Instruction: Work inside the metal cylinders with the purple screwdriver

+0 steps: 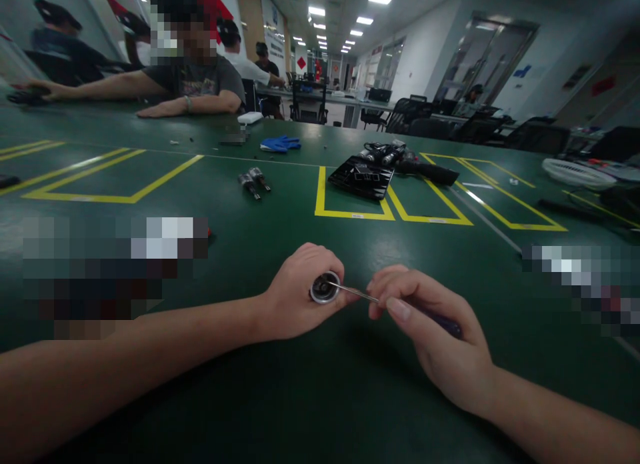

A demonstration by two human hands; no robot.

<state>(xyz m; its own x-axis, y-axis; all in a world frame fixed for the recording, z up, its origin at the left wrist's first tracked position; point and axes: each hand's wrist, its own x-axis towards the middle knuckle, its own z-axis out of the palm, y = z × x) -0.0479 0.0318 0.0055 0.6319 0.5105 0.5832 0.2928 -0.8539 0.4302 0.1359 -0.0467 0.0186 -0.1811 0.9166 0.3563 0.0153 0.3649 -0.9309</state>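
My left hand (300, 294) is wrapped round a small metal cylinder (318, 296), its open round end turned towards me. Dark parts show inside the silver rim; the rest of the cylinder is hidden by my fingers. In my right hand (445, 337) is a screwdriver with a dark purple handle (450, 326) and a thin metal shaft (357, 292). The shaft points left, and its tip reaches into the cylinder's open end. Both hands are held over the green table (280, 397).
Two small metal connectors (255, 182) lie ahead on the left, with a blue glove (280, 144) beyond. A black packet (363, 177) and a heap of dark cables and metal parts (387, 152) lie within yellow tape outlines. Across the table sits a person (205, 77).
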